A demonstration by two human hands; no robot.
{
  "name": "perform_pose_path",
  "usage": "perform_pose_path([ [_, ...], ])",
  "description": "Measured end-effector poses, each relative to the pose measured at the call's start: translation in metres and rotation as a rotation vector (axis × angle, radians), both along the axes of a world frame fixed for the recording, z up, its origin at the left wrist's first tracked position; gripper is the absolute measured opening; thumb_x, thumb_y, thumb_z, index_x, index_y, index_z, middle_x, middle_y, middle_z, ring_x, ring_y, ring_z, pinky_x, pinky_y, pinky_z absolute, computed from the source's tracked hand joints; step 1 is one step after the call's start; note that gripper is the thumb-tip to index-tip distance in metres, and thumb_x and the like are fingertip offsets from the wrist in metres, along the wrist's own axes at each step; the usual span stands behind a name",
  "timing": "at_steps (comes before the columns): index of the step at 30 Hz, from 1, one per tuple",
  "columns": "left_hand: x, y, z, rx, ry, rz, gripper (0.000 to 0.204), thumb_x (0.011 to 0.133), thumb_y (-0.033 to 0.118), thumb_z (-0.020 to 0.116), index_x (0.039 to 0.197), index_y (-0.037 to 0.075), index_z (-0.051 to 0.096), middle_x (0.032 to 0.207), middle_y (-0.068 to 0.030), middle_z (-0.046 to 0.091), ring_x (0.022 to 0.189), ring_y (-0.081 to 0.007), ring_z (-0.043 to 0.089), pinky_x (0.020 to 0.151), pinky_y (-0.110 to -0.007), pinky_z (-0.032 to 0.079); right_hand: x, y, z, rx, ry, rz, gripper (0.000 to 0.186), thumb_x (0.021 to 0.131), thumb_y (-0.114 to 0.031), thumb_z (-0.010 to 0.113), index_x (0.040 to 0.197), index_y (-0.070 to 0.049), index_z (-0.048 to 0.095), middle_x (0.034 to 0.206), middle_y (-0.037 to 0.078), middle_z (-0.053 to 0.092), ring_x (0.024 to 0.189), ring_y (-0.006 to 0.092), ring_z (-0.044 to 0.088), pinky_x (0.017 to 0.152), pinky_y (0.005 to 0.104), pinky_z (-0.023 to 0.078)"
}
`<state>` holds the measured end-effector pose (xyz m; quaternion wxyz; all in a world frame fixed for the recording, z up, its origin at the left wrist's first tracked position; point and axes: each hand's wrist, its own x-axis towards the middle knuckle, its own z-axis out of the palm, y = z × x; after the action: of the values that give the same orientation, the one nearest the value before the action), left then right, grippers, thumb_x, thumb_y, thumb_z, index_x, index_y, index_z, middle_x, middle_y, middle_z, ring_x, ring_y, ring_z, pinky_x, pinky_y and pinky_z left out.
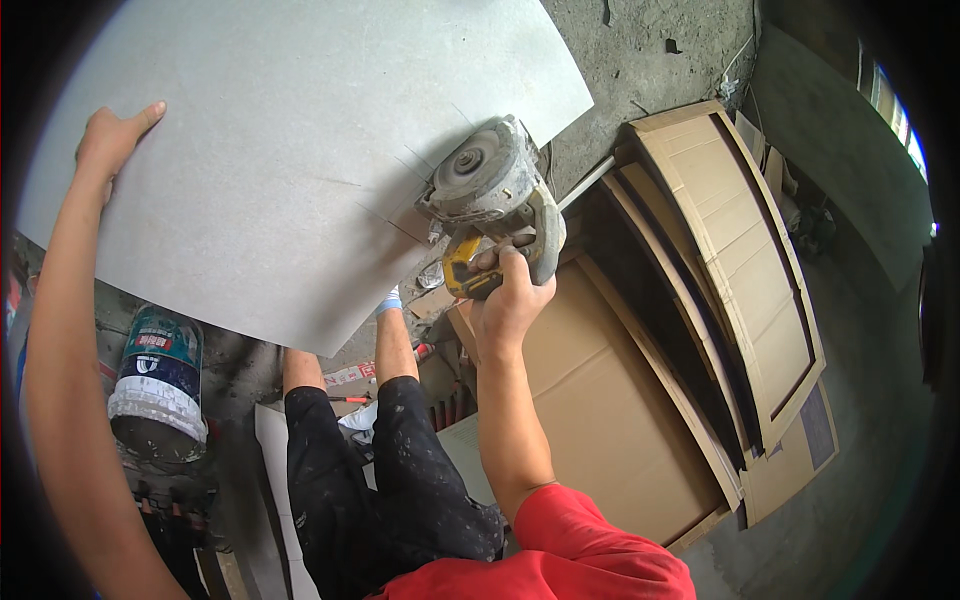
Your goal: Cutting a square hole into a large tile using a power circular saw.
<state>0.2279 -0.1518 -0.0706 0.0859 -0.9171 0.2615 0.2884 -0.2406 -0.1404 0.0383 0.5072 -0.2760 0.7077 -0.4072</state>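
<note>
Big brown cardboard pieces (745,250) are piled up on the right, on the grey floor (640,45). A dirty bucket (158,385), coloured green, blue and white, is seen on the left. A dark grey panel (840,140) can be seen at the top right.

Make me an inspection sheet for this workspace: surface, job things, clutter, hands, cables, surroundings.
Surface: large grey panel, thin lines marked near its lower-right edge.
Job things: dusty power saw at that edge; blade contact unclear.
Clutter: paint-stained bucket at left; cardboard stacked at right.
Hands: left hand rests on the panel, fingers partly hidden; right hand grips the saw's handle.
Cables: nothing seen on the saw.
Surroundings: rough, littered floor.
</note>
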Motion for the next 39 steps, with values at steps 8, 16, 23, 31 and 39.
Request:
perform_pose_path([
  [8, -0.001, -0.002, 0.004, -0.012, -0.004, -0.013, 0.085, 0.082, 0.057, 0.08, 0.126, -0.012, 0.059, 0.114, -0.0284, 0.07, 0.105, -0.0365, 0.072, 0.094, -0.045, 0.056, 0.002, 0.011, 0.02, 0.032, 0.009, -0.052, 0.01, 0.088, 0.002, 0.056, 0.098, 0.002, 0.056, 0.077, 0.009, 0.06, 0.063, 0.0183, 0.059, 0.062, 0.0339, 0.053],
  [16, 0.002, -0.001, 0.002, -0.02, 0.055, -0.009, 0.078, 0.082, 0.059, 0.08, 0.114, -0.011, 0.068, 0.109, -0.0255, 0.073, 0.102, -0.0355, 0.073, 0.092, -0.045, 0.056, 0.002, 0.06, 0.042, 0.083, -0.012, 0.011, 0.014, 0.087, 0.003, 0.053, 0.101, 0.002, 0.053, 0.077, 0.009, 0.058, 0.063, 0.0188, 0.058, 0.062, 0.0359, 0.054],
  [23, 0.009, -0.001, -0.005, -0.04, 0.167, 0.002, 0.074, 0.083, 0.057, 0.08, 0.111, -0.011, 0.071, 0.104, -0.0257, 0.075, 0.094, -0.0359, 0.075, 0.088, -0.044, 0.056, 0.013, 0.076, 0.03, 0.089, 0.017, -0.012, 0.012, 0.087, 0.004, 0.054, 0.099, 0.002, 0.054, 0.076, 0.01, 0.061, 0.064, 0.0182, 0.059, 0.063, 0.0336, 0.053],
  [31, 0.009, -0.002, -0.003, -0.065, 0.199, -0.03, 0.086, 0.083, 0.055, 0.079, 0.123, -0.018, 0.06, 0.104, -0.0323, 0.071, 0.095, -0.0377, 0.075, 0.09, -0.044, 0.057, 0.021, 0.074, 0.029, 0.106, 0.032, 0.041, 0.016, 0.087, -0.003, 0.054, 0.101, 0.003, 0.056, 0.075, 0.011, 0.059, 0.065, 0.0215, 0.058, 0.065, 0.0365, 0.052],
  [39, 0.009, -0.002, -0.005, -0.05, 0.168, -0.006, 0.074, 0.082, 0.056, 0.08, 0.111, -0.012, 0.071, 0.104, -0.0267, 0.074, 0.095, -0.0368, 0.075, 0.089, -0.044, 0.056, 0.022, 0.073, 0.023, 0.091, 0.021, -0.013, 0.013, 0.088, 0.0, 0.054, 0.1, 0.003, 0.056, 0.075, 0.01, 0.06, 0.064, 0.0196, 0.059, 0.063, 0.0346, 0.052],
])
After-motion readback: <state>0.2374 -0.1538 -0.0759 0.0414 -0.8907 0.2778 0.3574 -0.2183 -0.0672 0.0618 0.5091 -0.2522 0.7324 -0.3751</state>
